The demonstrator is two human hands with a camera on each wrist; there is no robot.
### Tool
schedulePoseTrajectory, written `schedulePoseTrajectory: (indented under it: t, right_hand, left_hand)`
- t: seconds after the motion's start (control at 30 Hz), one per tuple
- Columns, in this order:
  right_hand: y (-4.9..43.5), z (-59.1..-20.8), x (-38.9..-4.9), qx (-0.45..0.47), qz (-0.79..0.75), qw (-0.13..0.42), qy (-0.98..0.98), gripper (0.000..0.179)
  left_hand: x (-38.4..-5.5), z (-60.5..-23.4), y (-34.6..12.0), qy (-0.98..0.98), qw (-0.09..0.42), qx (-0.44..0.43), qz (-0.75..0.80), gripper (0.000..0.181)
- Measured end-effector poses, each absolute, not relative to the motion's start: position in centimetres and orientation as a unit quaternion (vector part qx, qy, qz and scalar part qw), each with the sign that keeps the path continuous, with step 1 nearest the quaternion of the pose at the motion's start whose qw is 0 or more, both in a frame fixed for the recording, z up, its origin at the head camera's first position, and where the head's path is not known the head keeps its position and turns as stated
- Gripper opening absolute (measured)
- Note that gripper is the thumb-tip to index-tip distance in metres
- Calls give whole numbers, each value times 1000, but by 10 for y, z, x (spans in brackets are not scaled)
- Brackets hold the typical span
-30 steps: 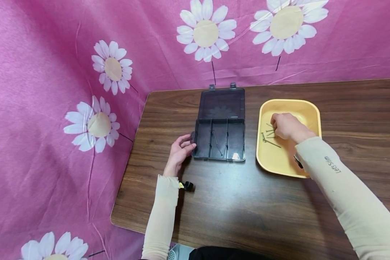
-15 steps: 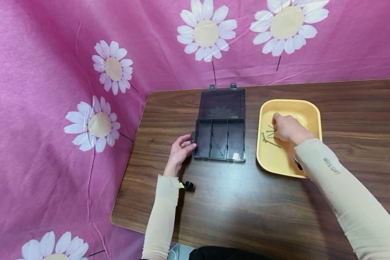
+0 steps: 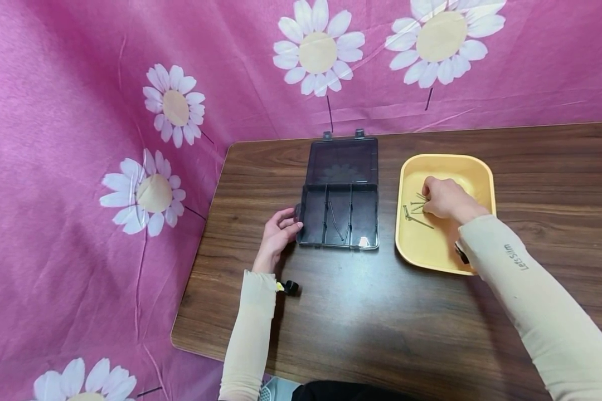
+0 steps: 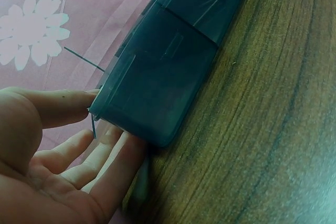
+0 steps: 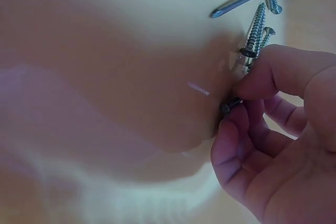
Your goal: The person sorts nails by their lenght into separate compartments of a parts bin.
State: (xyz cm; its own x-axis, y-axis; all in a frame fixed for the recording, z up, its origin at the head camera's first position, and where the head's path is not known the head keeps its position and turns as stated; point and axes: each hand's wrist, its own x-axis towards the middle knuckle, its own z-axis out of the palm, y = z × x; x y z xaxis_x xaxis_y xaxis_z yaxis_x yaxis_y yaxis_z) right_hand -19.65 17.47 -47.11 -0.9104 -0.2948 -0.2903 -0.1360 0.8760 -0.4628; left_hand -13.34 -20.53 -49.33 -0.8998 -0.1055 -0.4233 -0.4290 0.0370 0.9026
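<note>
My right hand [image 3: 448, 199] is inside the yellow tray [image 3: 406, 253]. Between thumb and fingertips it pinches a dark-headed metal fastener [image 5: 228, 107]; its shank is mostly hidden by the fingers. Just beyond the thumb lie several screws [image 5: 255, 29], and a nail [image 5: 244, 1] crosses one of them. On the left, my left hand [image 3: 276, 234] holds the left end of a dark see-through organizer box [image 3: 312, 217], thumb tip at the rim and fingers against the end wall. Thin nails [image 3: 335, 220] lie in the box's middle compartment.
The box's lid [image 3: 342, 160] lies folded back toward the pink flowered curtain [image 3: 251, 67] behind the wooden table [image 3: 341, 312]. Box and tray stand side by side with a strip of tabletop between them. A black wrist camera [image 3: 291, 287] sticks out at the left wrist.
My right hand has shifted slightly to the right inside the tray, showing a little more of the screws beside it. The left hand and the box have stayed put.
</note>
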Motion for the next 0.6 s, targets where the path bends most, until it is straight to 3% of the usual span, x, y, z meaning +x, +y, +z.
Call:
schedulePoseTrajectory:
  t: [0.6]
  right_hand:
    - [184,-473,-195,-115,-225,148,956,24]
  left_hand:
    - [-134,-497,-205,704,113,-181,677,45]
